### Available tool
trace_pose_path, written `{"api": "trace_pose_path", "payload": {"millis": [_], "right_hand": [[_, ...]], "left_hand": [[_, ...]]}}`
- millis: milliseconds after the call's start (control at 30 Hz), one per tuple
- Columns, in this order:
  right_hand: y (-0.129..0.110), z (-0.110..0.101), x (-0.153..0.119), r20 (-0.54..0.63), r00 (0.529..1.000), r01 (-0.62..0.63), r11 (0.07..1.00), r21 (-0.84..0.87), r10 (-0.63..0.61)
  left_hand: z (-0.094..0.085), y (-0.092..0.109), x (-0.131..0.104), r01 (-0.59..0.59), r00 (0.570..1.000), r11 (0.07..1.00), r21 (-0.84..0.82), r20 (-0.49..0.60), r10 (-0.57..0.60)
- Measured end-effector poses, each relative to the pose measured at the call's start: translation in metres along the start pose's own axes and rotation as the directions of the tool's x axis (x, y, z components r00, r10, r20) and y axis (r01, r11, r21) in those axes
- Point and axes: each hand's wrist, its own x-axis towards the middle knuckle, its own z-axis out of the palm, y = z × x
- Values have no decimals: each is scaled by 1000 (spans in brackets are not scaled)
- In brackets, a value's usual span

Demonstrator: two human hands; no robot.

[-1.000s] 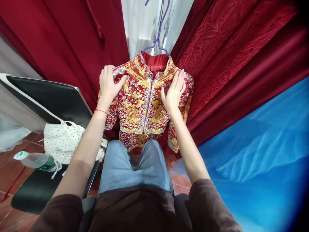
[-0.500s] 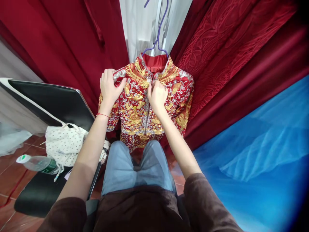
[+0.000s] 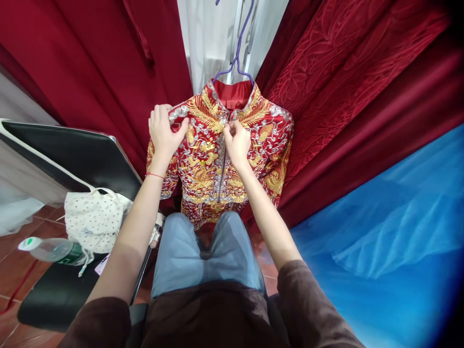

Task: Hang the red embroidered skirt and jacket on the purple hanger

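A red jacket point(image 3: 203, 176) with dense gold and silver embroidery hangs upright in front of me on a purple hanger point(image 3: 238, 53). Its stand collar shows a red lining and a small size label point(image 3: 231, 104). My left hand point(image 3: 162, 130) grips the shoulder on the left side, fingers laid over its edge and thumb across the front. Just below the collar, my right hand point(image 3: 237, 142) is closed in a pinch at the middle of the front. Whether a zip pull or only cloth lies between those fingertips is hidden. A dark front seam runs down beneath that hand.
A black chair point(image 3: 54, 295) on the left holds a dotted cloth bag point(image 3: 94, 220), a plastic bottle point(image 3: 54, 250) and a pink-edged phone-like item point(image 3: 102, 265). Red curtains point(image 3: 94, 58) hang behind, with shiny blue fabric point(image 3: 391, 232) at the right. My knees point(image 3: 177, 241) are below the jacket.
My right hand's fingers have shifted slightly and are drawn closer into a pinch at the jacket front. The left hand stays on the shoulder. The view has moved slightly.
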Motion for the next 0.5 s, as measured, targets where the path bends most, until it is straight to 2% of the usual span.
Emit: {"api": "trace_pose_path", "payload": {"millis": [133, 233, 333, 500], "right_hand": [[4, 3, 2, 11, 998, -60, 987, 147, 59], [3, 7, -3, 39, 989, -147, 944, 295, 142], [0, 8, -14, 89, 976, -218, 887, 406, 199], [4, 0, -39, 147, 966, -260, 820, 511, 214]], "left_hand": [[0, 0, -2, -3, 1000, 1000, 4, 2, 3], [-3, 2, -3, -15, 1000, 1000, 20, -7, 15], [-8, 6, -5, -23, 1000, 999, 28, -11, 24], [-15, 10, -10, -26, 1000, 999, 31, 15, 26]]}}
